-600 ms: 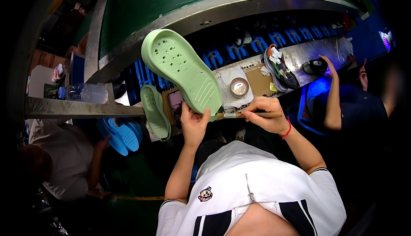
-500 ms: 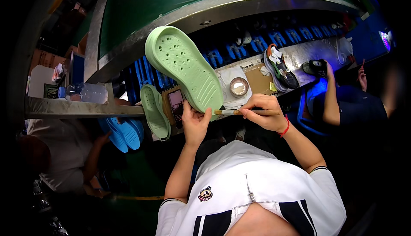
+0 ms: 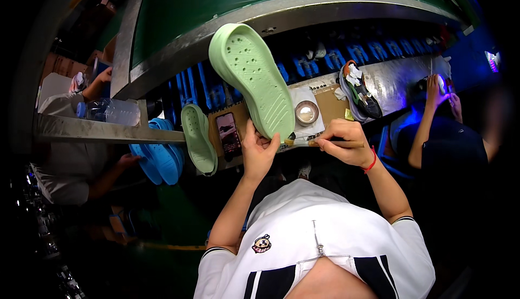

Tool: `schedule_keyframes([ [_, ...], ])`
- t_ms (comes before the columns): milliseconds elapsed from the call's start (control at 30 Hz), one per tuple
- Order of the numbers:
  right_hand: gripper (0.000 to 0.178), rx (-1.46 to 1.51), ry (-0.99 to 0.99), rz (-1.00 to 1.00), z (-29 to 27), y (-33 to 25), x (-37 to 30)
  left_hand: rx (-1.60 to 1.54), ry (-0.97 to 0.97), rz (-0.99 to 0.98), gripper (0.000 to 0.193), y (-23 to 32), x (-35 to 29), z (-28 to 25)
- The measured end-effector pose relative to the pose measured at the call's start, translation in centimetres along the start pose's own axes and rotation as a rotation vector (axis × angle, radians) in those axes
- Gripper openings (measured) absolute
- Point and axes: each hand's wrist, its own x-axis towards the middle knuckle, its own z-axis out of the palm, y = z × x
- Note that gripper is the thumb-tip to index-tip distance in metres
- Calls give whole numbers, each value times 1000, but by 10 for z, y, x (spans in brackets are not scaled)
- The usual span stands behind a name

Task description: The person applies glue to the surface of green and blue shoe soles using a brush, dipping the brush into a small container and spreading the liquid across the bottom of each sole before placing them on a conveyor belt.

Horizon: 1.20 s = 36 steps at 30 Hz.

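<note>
A pale green shoe sole [image 3: 259, 85] with small holes and ridges stands tilted up in front of me. My left hand [image 3: 258, 155] grips its near end, thumb on the inner face. Pinched in my right hand [image 3: 345, 140] is a brush [image 3: 349, 144] with a wooden handle, held level. Its bristles are at the sole's near right edge; whether they touch cannot be made out. Just beyond the brush sits a round tub [image 3: 306, 113] of pale liquid on white paper. Another pale green sole [image 3: 198, 140] rests left of my left hand.
A phone [image 3: 228, 135] lies between the green soles. Right of the tub stands a multicoloured shoe [image 3: 360, 93]. A metal-edged green conveyor [image 3: 303, 1] spans the far side. At left, a person's hand touches blue soles [image 3: 165, 161] near a plastic bottle [image 3: 111, 111]; another person works at right.
The held sole, my hands and the brush appear slightly further right in view, as do nearby things. The person at right has both hands together now. A hand has appeared at upper left.
</note>
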Motion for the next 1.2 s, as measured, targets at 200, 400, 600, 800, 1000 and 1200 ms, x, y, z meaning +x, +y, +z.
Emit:
schedule_keyframes([
  [200,3,1,22,13,-5,4,-2,40,-26,-2,43,-2,1,2],
  [400,3,10,60,-4,-13,9,-2,47,-32,-6,43,2,3,4],
  [600,2,-16,25,-12,-17,8,-3,53,-6,1,42,3,2,5],
  [800,2,-87,-11,-69,-20,6,-4,54,-16,17,42,2,2,4],
  [1000,3,-98,-18,-100,-21,4,-1,32,-35,-9,43,4,1,4],
  [1200,2,-72,-26,-98,-15,4,2,57,-49,5,44,4,3,2],
])
